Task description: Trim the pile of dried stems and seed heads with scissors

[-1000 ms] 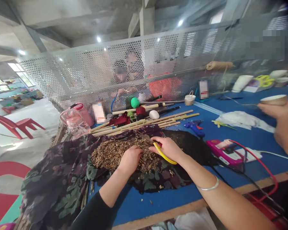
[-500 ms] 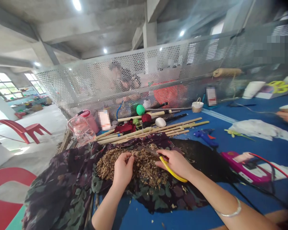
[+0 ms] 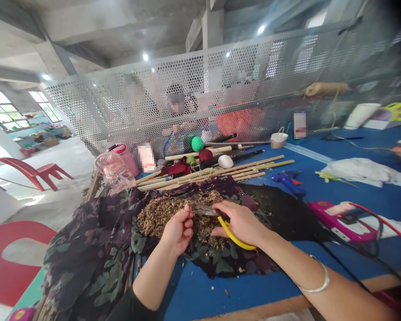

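A pair of scissors [image 3: 235, 236] with yellow handles is in my right hand [image 3: 242, 220], its blades pointing left over the pile. Close to the blade tips, my left hand [image 3: 178, 227] is closed in a pinch; whatever lies between thumb and finger is too small to make out. Under both hands a heap of brown dried plant bits [image 3: 160, 216] rests on a dark patterned cloth [image 3: 100, 249]. Loose crumbs lie on the cloth and on the blue table top [image 3: 194, 290] in front of it.
Behind the heap lie bamboo sticks [image 3: 183, 180], coloured balls [image 3: 197, 143] and a pink water jug [image 3: 115, 165]. On the right are a blue glue gun [image 3: 289, 182], a magenta power strip [image 3: 345, 223] with cables and a white bag [image 3: 364, 171]. A perforated metal screen [image 3: 113, 102] stands behind; people sit beyond it.
My left hand has turned palm-up and lifted a little from the heap, to the right. The scissor blades now reach its fingertips. The view has shifted slightly.
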Demonstrator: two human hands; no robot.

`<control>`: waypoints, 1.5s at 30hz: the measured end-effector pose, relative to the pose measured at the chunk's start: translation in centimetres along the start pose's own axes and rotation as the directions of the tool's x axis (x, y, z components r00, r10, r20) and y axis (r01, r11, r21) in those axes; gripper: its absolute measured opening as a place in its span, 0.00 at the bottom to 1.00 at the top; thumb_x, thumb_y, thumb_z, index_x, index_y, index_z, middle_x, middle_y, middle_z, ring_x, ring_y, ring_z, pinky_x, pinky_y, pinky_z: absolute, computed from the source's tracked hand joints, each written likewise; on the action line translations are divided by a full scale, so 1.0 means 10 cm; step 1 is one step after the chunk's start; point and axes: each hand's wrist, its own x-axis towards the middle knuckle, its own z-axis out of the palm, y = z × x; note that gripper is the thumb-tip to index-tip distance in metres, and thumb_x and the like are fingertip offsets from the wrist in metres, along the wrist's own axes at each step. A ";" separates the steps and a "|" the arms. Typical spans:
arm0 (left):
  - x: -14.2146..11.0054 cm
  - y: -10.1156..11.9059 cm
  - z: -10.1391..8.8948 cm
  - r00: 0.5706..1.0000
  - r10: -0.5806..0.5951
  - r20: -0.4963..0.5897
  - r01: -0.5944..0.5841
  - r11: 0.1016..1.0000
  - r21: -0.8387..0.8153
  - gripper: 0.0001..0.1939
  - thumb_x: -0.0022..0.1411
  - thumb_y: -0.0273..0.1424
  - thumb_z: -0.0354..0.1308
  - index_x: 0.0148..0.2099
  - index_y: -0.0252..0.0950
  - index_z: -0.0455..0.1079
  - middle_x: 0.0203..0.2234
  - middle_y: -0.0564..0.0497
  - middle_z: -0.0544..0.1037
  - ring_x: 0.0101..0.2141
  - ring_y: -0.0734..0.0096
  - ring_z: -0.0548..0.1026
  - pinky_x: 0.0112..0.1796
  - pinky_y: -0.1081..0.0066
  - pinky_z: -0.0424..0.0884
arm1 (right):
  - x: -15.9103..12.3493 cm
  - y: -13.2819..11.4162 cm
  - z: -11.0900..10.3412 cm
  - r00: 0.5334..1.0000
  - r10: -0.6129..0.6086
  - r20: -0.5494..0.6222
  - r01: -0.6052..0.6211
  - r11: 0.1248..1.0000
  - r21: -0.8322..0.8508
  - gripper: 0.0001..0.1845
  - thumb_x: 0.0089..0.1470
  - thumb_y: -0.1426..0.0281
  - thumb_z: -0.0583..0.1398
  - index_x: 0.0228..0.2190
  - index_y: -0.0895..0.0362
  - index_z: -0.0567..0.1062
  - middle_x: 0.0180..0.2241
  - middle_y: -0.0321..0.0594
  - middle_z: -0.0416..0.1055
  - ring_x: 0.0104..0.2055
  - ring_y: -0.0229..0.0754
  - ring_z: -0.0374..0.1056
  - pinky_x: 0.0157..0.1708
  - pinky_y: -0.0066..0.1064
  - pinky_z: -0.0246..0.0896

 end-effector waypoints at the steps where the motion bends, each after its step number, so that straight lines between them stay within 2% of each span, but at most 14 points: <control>1: -0.01 -0.01 0.01 1.000 -0.008 0.005 0.008 1.000 -0.012 0.07 0.55 0.29 0.58 0.31 0.33 0.61 0.18 0.59 0.60 0.13 0.89 0.54 0.11 0.87 0.43 | 0.00 -0.03 0.01 1.000 -0.017 -0.003 0.017 1.000 -0.008 0.29 0.42 0.50 0.61 0.42 0.55 0.69 0.35 0.43 0.71 0.38 0.46 0.67 0.37 0.34 0.61; 4: -0.02 -0.03 0.03 0.999 -0.037 0.026 0.038 0.999 -0.036 0.08 0.55 0.30 0.59 0.31 0.33 0.61 0.17 0.61 0.55 0.12 0.89 0.52 0.11 0.86 0.42 | 0.00 -0.09 0.04 0.999 -0.036 -0.033 0.034 0.998 -0.043 0.28 0.44 0.51 0.60 0.42 0.57 0.69 0.33 0.43 0.70 0.36 0.46 0.66 0.36 0.35 0.61; 10: -0.07 -0.07 0.06 0.998 -0.049 0.030 0.051 0.998 -0.041 0.03 0.54 0.23 0.53 0.31 0.33 0.61 0.21 0.57 0.62 0.13 0.89 0.54 0.12 0.86 0.44 | -0.01 -0.09 0.07 0.996 -0.064 -0.068 0.059 0.996 -0.073 0.24 0.50 0.54 0.58 0.43 0.58 0.68 0.33 0.44 0.70 0.36 0.46 0.66 0.35 0.34 0.60; 14: -0.07 -0.12 0.06 0.999 -0.041 0.031 0.041 0.999 -0.006 0.05 0.49 0.20 0.53 0.31 0.33 0.62 0.21 0.56 0.65 0.15 0.87 0.58 0.13 0.86 0.46 | -0.02 -0.07 0.07 0.990 -0.100 -0.097 0.092 0.992 -0.086 0.23 0.50 0.54 0.57 0.41 0.57 0.69 0.32 0.43 0.70 0.35 0.44 0.66 0.34 0.32 0.60; 18: -0.07 -0.16 0.04 0.998 0.037 0.056 -0.040 0.998 0.046 0.06 0.46 0.23 0.58 0.28 0.31 0.63 0.22 0.53 0.68 0.17 0.85 0.61 0.14 0.84 0.50 | -0.03 -0.04 0.09 0.986 -0.103 -0.130 0.089 0.990 -0.110 0.22 0.50 0.54 0.57 0.41 0.57 0.70 0.32 0.42 0.71 0.34 0.43 0.68 0.32 0.31 0.60; 24: -0.06 -0.18 0.04 0.975 0.152 0.160 -0.175 0.974 0.144 0.14 0.42 0.33 0.66 0.27 0.30 0.67 0.21 0.53 0.69 0.19 0.84 0.62 0.18 0.82 0.55 | -0.03 -0.01 0.10 0.989 -0.069 -0.128 0.056 0.993 -0.101 0.21 0.51 0.55 0.57 0.42 0.56 0.69 0.32 0.41 0.72 0.34 0.43 0.69 0.32 0.30 0.60; 30: -0.06 -0.19 0.04 0.950 0.237 0.204 -0.295 0.896 0.333 0.16 0.46 0.40 0.63 0.26 0.31 0.66 0.17 0.54 0.67 0.18 0.82 0.61 0.19 0.79 0.55 | -0.01 -0.02 0.07 0.994 -0.040 -0.105 0.031 0.996 -0.087 0.21 0.51 0.54 0.57 0.42 0.56 0.69 0.33 0.42 0.72 0.35 0.43 0.69 0.32 0.30 0.60; 34: -0.04 -0.21 0.03 0.949 0.259 0.178 -0.305 0.898 0.318 0.16 0.45 0.40 0.63 0.26 0.32 0.66 0.19 0.54 0.68 0.20 0.81 0.63 0.20 0.79 0.56 | -0.01 -0.04 0.05 0.996 -0.046 -0.074 0.043 0.998 -0.049 0.23 0.50 0.54 0.57 0.43 0.56 0.68 0.34 0.42 0.70 0.36 0.44 0.68 0.33 0.31 0.60; 39: -0.01 -0.22 0.02 0.935 0.298 0.191 -0.344 0.889 0.303 0.15 0.45 0.39 0.64 0.28 0.32 0.68 0.21 0.55 0.68 0.22 0.81 0.65 0.20 0.79 0.56 | 0.00 -0.08 0.04 0.995 -0.071 -0.071 0.070 0.997 -0.014 0.30 0.43 0.51 0.62 0.43 0.58 0.67 0.33 0.43 0.67 0.36 0.46 0.64 0.36 0.35 0.60; 45: -0.01 -0.25 0.00 0.908 0.358 0.219 -0.416 0.833 0.364 0.14 0.49 0.39 0.61 0.30 0.32 0.70 0.20 0.54 0.70 0.21 0.80 0.64 0.21 0.79 0.57 | 0.01 -0.08 0.05 0.993 -0.069 -0.095 0.070 0.998 0.004 0.30 0.43 0.53 0.62 0.43 0.58 0.66 0.35 0.44 0.65 0.37 0.47 0.62 0.37 0.37 0.59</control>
